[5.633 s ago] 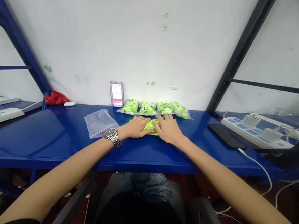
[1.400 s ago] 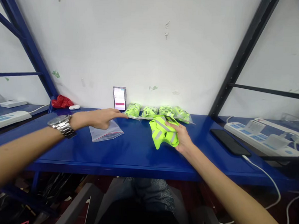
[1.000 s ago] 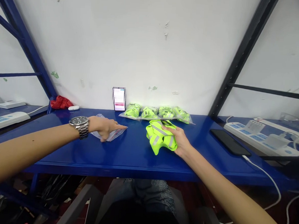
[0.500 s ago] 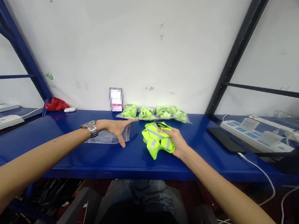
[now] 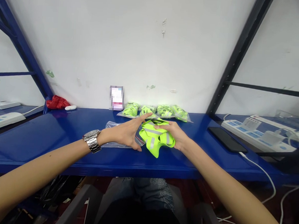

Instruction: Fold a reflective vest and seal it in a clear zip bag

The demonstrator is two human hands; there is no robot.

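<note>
My right hand grips a folded neon-yellow vest with grey reflective stripes, held just above the blue shelf. My left hand, with a metal watch at the wrist, holds the mouth of a clear zip bag with a red seal line right beside the vest. Its thumb is spread from the fingers, and the bag trails flat on the shelf behind it. Several bagged yellow vests lie in a row by the wall, just beyond both hands.
A phone leans upright against the wall. A black phone on a white cable and white power strips lie to the right. A red cloth and a small white case sit at the left, with another power strip.
My left hand reached left to the clear bag, took it and dragged it right to the vest. My right hand lifted the folded vest off the shelf and kept hold of it.
</note>
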